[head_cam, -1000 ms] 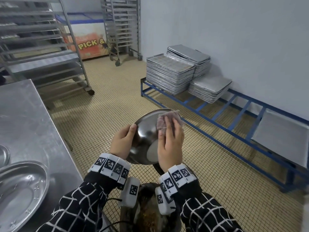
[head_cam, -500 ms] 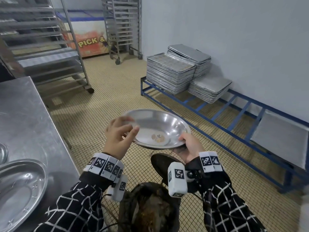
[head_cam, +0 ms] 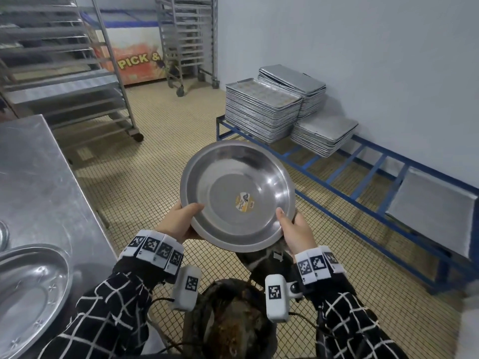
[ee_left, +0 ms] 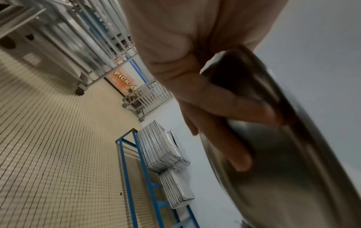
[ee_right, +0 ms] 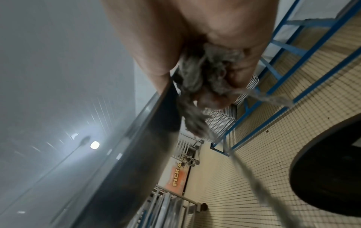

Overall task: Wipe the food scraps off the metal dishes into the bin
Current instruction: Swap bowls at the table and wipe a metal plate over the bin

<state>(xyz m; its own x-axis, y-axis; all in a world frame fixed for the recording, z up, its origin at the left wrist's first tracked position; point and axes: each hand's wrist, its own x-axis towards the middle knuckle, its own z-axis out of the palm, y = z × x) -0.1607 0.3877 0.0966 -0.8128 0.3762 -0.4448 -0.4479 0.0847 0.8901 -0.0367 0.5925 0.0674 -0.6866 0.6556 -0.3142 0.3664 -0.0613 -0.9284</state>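
I hold a round metal dish (head_cam: 237, 193) with both hands above the dark bin (head_cam: 230, 325), which has brown scraps inside. The dish is tipped so its shiny inside faces me, with a yellow sticker (head_cam: 245, 202) at the centre. My left hand (head_cam: 185, 220) grips the lower left rim, thumb inside and fingers (ee_left: 234, 128) spread under the dish (ee_left: 283, 177). My right hand (head_cam: 289, 224) grips the lower right rim. It also presses a grey frayed cloth (ee_right: 205, 86) against the underside of the dish (ee_right: 136, 154).
A steel table (head_cam: 39, 172) stands at my left with another metal dish (head_cam: 26, 294) on it. A blue floor rack (head_cam: 363, 177) with stacked trays (head_cam: 261, 107) runs along the right wall. Wheeled tray racks (head_cam: 77, 73) stand behind. A dark round object (ee_right: 332, 169) lies beside the bin.
My right hand stopped wiping inside the dish and moved with the cloth to the rim. The dish went from steeply tilted to level, then rose and tipped towards me.
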